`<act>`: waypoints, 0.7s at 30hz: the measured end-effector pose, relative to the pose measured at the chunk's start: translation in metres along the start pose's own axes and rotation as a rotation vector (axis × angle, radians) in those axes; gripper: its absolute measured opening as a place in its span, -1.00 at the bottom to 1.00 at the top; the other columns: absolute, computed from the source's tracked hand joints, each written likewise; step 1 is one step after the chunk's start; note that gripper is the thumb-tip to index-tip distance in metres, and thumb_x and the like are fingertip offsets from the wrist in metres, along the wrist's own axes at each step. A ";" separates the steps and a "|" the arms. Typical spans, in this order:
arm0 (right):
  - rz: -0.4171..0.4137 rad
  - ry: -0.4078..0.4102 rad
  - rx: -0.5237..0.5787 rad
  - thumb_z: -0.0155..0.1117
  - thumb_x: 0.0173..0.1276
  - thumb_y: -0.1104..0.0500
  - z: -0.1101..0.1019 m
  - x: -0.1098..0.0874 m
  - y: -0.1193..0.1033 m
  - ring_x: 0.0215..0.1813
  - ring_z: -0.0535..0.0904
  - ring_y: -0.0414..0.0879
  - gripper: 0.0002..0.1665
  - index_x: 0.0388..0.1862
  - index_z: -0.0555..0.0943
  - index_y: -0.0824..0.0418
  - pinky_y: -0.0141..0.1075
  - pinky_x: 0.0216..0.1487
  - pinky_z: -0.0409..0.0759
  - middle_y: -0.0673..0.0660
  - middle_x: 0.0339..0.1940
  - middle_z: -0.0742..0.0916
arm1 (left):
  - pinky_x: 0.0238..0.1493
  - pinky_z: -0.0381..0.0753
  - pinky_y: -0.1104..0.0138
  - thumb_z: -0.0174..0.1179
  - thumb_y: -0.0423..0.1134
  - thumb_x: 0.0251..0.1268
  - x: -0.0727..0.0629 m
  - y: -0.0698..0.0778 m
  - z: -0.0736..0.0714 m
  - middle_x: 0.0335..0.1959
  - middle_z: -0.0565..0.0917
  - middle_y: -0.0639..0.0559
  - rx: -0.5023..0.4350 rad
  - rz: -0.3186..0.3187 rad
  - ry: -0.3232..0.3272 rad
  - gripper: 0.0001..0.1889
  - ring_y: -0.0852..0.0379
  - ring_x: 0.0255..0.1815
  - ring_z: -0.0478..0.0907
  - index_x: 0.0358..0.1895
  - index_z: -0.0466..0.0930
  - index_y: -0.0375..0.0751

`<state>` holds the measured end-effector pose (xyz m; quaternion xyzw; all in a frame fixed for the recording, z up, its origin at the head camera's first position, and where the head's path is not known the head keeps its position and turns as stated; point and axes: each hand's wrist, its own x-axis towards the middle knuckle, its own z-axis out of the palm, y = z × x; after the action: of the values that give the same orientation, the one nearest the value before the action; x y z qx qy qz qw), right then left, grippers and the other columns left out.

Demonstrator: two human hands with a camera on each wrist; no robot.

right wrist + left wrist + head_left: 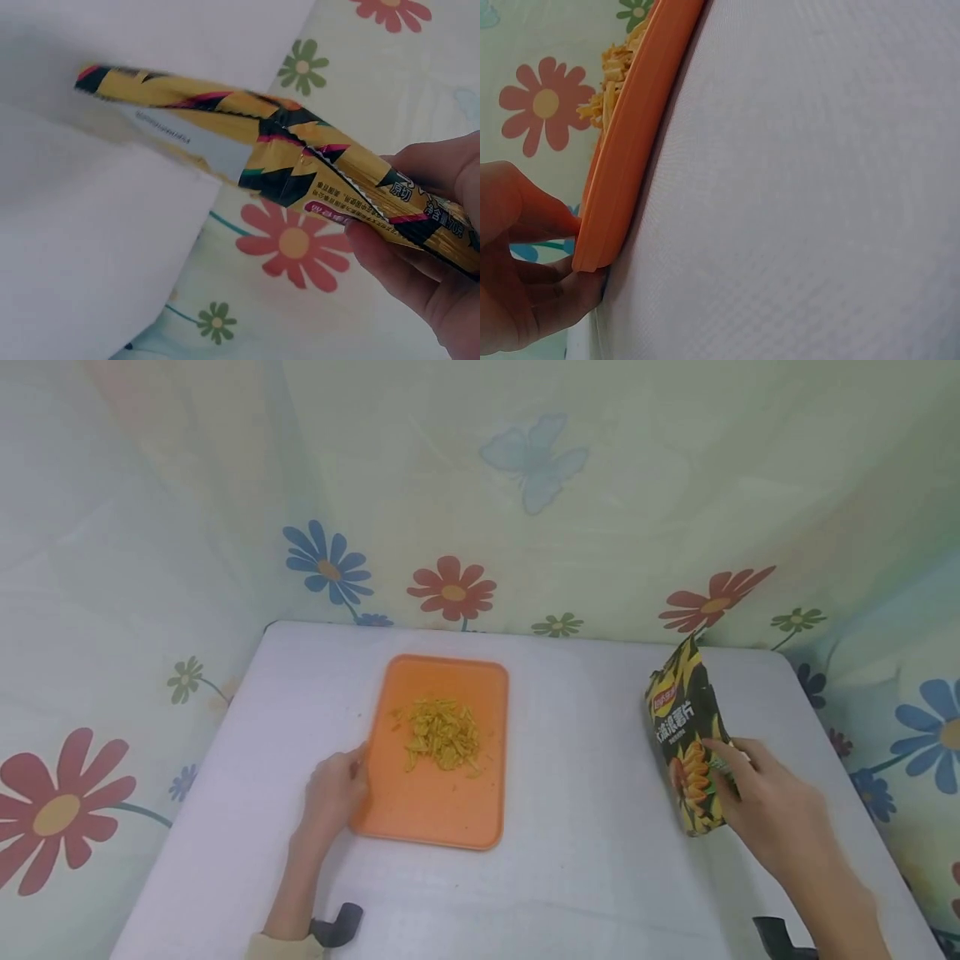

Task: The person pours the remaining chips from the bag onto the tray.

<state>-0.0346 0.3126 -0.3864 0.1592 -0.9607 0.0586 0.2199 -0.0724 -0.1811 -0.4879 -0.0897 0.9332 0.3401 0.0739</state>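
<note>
My left hand [335, 785] pinches the left edge of an orange tray [427, 814]. In the left wrist view the thumb lies over the tray's rim [613, 202] and the other fingers reach beneath it. A pile of yellow crinkled chip pieces [442, 733] lies on the tray, with small crumbs around it. At the right, my right hand [776, 810] grips a black and yellow chip bag [678, 727] by its side. The right wrist view shows the bag [300, 157] edge-on, thin and creased, between thumb and fingers.
Both things are over a table covered with a white cloth [577, 777]. Behind and beside it hangs a curtain [615, 552] printed with flowers and a butterfly. A black strap piece [337, 925] shows at the left wrist, and another [780, 937] by the right wrist.
</note>
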 end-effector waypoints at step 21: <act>-0.103 -0.206 0.160 0.64 0.06 0.26 0.027 0.009 -0.045 -0.19 0.65 0.03 -0.27 0.27 0.61 0.12 -0.14 -0.39 0.70 0.23 0.06 0.67 | -0.65 0.38 0.37 0.06 -0.37 0.50 0.000 -0.003 -0.002 -0.59 0.39 -0.01 -0.019 0.005 -0.008 -0.53 0.15 -0.65 0.33 0.42 0.46 -0.32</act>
<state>-0.0382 0.2623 -0.4042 0.2304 -0.9610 0.1072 0.1093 -0.0719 -0.1845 -0.4884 -0.0869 0.9297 0.3496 0.0760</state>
